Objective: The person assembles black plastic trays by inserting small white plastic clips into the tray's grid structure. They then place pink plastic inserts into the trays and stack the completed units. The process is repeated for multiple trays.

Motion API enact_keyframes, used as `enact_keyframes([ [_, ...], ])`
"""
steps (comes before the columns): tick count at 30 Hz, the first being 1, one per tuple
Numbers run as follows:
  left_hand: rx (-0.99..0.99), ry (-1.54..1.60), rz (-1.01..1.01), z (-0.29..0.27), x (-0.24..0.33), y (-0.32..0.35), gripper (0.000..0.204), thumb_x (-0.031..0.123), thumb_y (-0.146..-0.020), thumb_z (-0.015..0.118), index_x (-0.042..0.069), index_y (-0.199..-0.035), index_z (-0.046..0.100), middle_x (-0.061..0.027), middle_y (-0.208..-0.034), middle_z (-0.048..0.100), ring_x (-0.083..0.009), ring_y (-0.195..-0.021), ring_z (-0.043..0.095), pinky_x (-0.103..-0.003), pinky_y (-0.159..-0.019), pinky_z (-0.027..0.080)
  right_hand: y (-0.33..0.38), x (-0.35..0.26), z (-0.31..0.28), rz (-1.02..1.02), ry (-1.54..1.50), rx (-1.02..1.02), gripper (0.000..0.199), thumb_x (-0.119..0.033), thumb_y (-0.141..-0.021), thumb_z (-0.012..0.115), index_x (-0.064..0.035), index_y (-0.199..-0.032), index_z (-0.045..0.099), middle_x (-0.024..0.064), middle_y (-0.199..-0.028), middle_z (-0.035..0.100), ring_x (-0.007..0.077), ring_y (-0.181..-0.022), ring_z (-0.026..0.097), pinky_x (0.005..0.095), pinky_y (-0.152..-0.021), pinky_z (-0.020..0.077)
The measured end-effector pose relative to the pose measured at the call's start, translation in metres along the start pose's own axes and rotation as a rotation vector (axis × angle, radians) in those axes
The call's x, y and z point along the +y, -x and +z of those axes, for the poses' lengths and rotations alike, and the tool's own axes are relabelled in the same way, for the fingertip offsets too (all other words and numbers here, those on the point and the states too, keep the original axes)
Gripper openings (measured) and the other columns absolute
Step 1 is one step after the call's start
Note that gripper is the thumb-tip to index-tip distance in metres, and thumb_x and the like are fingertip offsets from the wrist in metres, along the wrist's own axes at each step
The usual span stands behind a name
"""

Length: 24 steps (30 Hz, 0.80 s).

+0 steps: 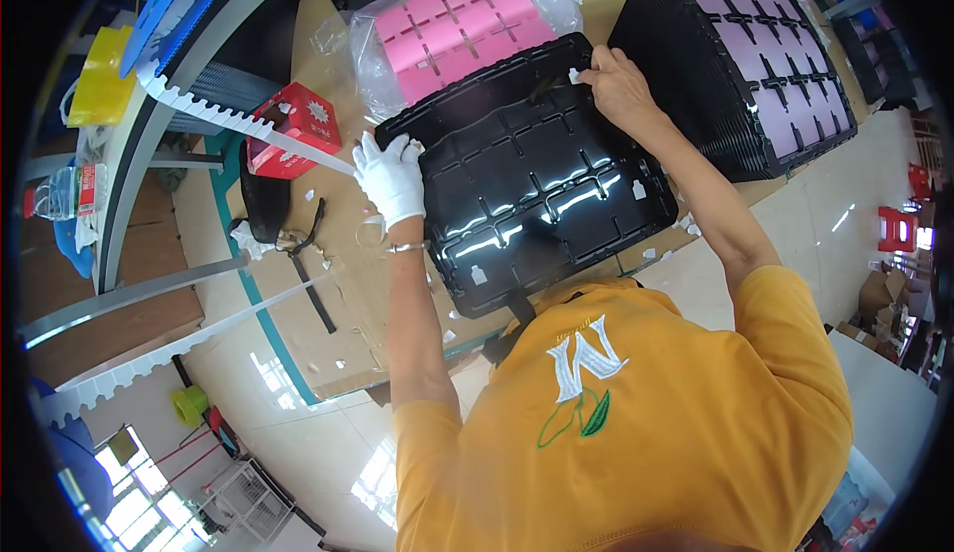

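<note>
Head view. Glossy black moulded tray (pixel 532 169) flat on the cardboard-covered worktop (pixel 343 284), close to its near edge, directly below the head. Left hand (pixel 391 176), in a white glove, curled over the tray's left corner, fingers closed on the rim; probably a steadying grip. Right hand (pixel 618 83), bare, at the tray's far edge, thumb and forefinger pinched on a small white piece (pixel 574 75); remaining fingers loosely bent. More small white pieces (pixel 640 189) sitting on the tray and scattered on the cardboard beside it. Stack of black trays with pink inserts (pixel 740 55) at the far right corner, just beside the working tray. Bagged pink inserts (pixel 457 25) along the far edge. Red box (pixel 295 127) toward the left edge.
</note>
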<state>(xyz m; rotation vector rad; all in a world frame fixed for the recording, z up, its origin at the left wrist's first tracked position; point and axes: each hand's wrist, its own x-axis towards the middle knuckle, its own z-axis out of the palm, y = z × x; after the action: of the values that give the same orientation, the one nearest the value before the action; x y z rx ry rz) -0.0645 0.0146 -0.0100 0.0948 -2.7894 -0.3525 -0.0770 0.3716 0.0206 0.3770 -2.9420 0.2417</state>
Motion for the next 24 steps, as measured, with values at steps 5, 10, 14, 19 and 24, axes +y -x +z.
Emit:
enact_keyframes([
  [5,-0.011,0.026,0.049,-0.004,-0.002,-0.003,0.024,0.032,-0.077,0.073,0.022,-0.098,0.077,-0.0165,-0.137,0.052,-0.0397,-0.126,0.045,-0.052,-0.103,0.038,-0.025,0.021,0.011,0.031,-0.144,0.079,0.020,-0.001,-0.080,0.061,-0.0123,-0.091,0.073,0.0109,-0.095,0.055,0.0295,-0.098,0.058,0.0417,-0.084,0.0486],
  [10,-0.028,0.049,0.054,-0.011,-0.001,-0.003,0.020,0.029,-0.077,0.073,0.021,-0.094,0.076,-0.0153,-0.137,0.053,-0.0384,-0.126,0.045,-0.050,-0.101,0.038,-0.044,0.023,0.010,-0.016,-0.185,-0.025,0.014,-0.001,-0.079,0.062,-0.0106,-0.081,0.072,0.0099,-0.090,0.057,0.0283,-0.097,0.059,0.0403,-0.082,0.0487],
  [14,-0.023,0.046,0.052,-0.006,-0.002,-0.002,0.020,0.030,-0.077,0.073,0.019,-0.094,0.076,-0.0146,-0.137,0.053,-0.0392,-0.125,0.047,-0.050,-0.101,0.038,-0.043,0.021,0.006,-0.025,-0.156,-0.082,0.010,-0.002,-0.079,0.062,-0.0092,-0.078,0.069,0.0097,-0.090,0.057,0.0282,-0.097,0.059,0.0393,-0.081,0.0483],
  [19,0.024,0.025,0.049,0.002,-0.007,0.000,0.021,0.030,-0.079,0.072,0.018,-0.096,0.075,-0.0133,-0.135,0.053,-0.0406,-0.125,0.047,-0.051,-0.100,0.039,-0.039,0.023,0.004,0.013,-0.228,-0.069,0.014,-0.002,-0.079,0.062,-0.0109,-0.085,0.071,0.0091,-0.094,0.058,0.0288,-0.097,0.059,0.0395,-0.082,0.0479],
  [24,-0.018,-0.166,0.096,-0.006,0.003,0.007,0.027,0.024,-0.082,0.068,0.020,-0.109,0.072,-0.0104,-0.136,0.053,-0.0357,-0.124,0.049,-0.049,-0.100,0.040,-0.034,0.018,0.010,-0.089,-0.083,-0.003,0.021,-0.002,-0.080,0.061,-0.0117,-0.095,0.072,0.0082,-0.100,0.058,0.0288,-0.102,0.057,0.0409,-0.085,0.0471],
])
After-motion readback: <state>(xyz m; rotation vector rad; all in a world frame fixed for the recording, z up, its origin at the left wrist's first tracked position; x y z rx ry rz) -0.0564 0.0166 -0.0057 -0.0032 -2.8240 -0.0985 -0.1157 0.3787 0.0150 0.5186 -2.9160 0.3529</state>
